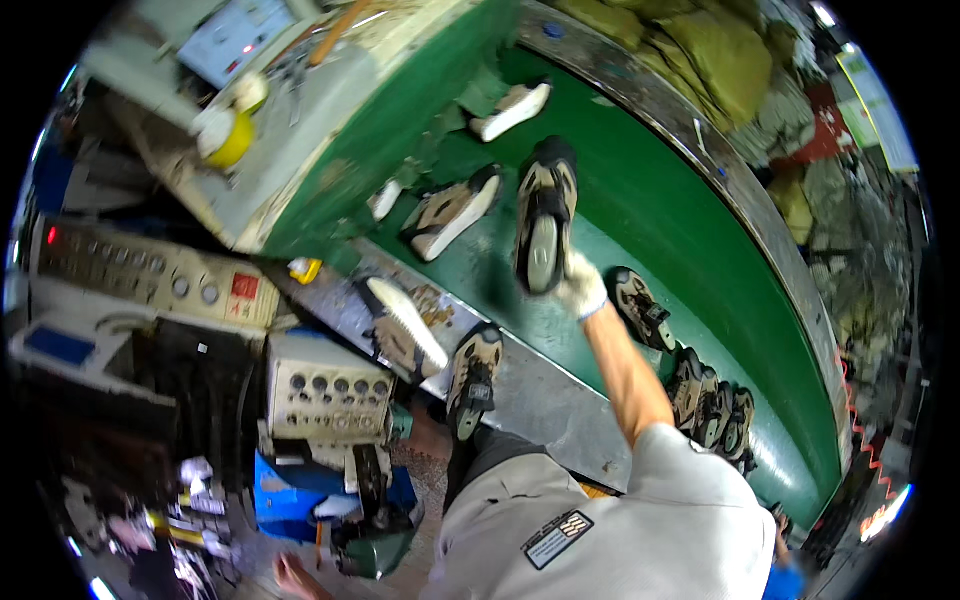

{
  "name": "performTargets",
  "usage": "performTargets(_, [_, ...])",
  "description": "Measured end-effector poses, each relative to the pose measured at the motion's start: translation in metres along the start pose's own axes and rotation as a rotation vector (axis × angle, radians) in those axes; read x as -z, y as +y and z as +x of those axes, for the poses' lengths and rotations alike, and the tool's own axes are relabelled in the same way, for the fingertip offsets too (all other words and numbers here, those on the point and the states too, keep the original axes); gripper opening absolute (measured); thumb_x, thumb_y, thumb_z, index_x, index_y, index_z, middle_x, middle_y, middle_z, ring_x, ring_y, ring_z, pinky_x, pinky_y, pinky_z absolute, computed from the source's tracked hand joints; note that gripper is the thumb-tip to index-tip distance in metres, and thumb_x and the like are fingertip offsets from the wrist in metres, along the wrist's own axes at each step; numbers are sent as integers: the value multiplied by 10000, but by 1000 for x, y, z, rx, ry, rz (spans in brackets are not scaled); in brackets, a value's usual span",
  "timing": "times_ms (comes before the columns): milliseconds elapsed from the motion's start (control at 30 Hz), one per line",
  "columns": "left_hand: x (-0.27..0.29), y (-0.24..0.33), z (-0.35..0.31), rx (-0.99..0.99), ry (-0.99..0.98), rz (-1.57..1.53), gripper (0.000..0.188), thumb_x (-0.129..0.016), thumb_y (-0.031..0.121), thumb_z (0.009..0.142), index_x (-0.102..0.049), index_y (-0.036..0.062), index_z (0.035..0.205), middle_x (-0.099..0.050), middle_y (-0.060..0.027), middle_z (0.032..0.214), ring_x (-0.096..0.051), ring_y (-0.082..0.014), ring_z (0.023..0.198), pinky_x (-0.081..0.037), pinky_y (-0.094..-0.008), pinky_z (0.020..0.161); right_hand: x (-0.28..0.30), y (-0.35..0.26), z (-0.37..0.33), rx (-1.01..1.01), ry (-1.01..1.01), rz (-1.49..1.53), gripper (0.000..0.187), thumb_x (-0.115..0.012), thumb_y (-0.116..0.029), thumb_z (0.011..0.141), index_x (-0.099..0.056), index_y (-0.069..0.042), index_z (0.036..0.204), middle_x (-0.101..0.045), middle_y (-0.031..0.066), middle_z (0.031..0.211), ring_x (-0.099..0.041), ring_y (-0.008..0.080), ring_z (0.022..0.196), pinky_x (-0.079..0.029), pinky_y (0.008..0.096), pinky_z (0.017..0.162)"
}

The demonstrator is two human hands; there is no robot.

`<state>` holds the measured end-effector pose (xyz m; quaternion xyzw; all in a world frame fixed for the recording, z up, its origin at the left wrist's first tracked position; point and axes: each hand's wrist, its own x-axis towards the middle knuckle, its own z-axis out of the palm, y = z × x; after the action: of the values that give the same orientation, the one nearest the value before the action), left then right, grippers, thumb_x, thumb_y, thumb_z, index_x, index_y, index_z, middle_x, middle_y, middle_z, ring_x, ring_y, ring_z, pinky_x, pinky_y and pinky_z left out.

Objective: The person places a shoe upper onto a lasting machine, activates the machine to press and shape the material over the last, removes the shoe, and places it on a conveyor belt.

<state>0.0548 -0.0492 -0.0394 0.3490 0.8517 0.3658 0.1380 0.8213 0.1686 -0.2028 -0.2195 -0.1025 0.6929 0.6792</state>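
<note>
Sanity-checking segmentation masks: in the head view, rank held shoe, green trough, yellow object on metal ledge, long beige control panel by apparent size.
1. Green trough
2. Long beige control panel
3. Held shoe
4. Yellow object

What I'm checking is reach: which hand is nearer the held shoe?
Right: the right hand holds the shoe at its heel; what appears the left hand is apart, lower left.

Light: white glare on my green table (pixel 772 462); bright light (pixel 902 503) at right rim; dim, shadowed machinery (pixel 110 420) at left. View: fisheye, black corners, bent edges; my gloved right fingers (pixel 583 285) slightly blurred.
</note>
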Motion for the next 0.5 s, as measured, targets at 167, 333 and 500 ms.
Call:
performTargets(167, [-83,157,-11,40,-314,-282,343,-633,153,992,-640,-95,1228,-716,-192,1105,-713,-267,980,-566,-355,906,-161,143,-34,-331,-111,210,643,-698,-335,929,-485,-20,1447,-641,150,1316,-637,311,1170,-503,472,1043])
performTargets(333, [-118,205,-7,67,-662,-700,473,-621,263,1009,-563,-67,1344,-700,-161,1156,-704,-244,1004,-577,-370,860,-249,257,-53,-812,-216,309,602,-641,-343,978,-472,-20,1458,-638,151,1311,-659,265,1120,-539,421,996])
performTargets(500, [-57,153,29,300,-597,-913,390,-754,232,924,-667,-49,1180,-711,-91,999,-696,-179,838,-599,-315,760,-319,335,-78,-939,-162,-59,567,-623,-333,1005,-473,-29,1460,-634,147,1311,-670,223,1097,-566,380,964])
